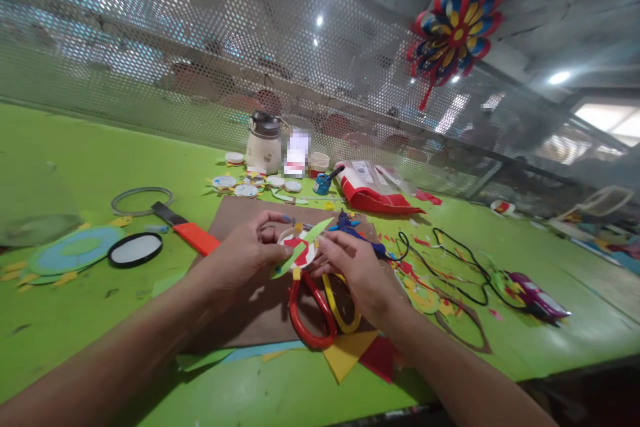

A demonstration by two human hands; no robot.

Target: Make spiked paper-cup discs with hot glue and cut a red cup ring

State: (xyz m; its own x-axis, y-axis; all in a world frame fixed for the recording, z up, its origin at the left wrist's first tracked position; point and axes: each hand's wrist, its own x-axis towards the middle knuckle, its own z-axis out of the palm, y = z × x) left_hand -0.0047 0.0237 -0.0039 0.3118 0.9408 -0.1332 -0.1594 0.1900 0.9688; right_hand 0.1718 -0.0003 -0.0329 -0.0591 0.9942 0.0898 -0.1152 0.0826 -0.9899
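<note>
The left hand's [245,250] grip clamps the small red-and-white disc [301,251] at nine o'clock, the right hand's [355,267] fingertips meet its three o'clock edge, whether clamped I cannot tell, a green strip [317,230] crosses from two to eight, and red-and-yellow scissor handles [295,319] sit toward six on the brown board [250,317].

I saw scissors [327,313] on the board [235,323], a cutter [197,237] to their left, a glue gun [371,242] and flask [264,147] behind.
</note>
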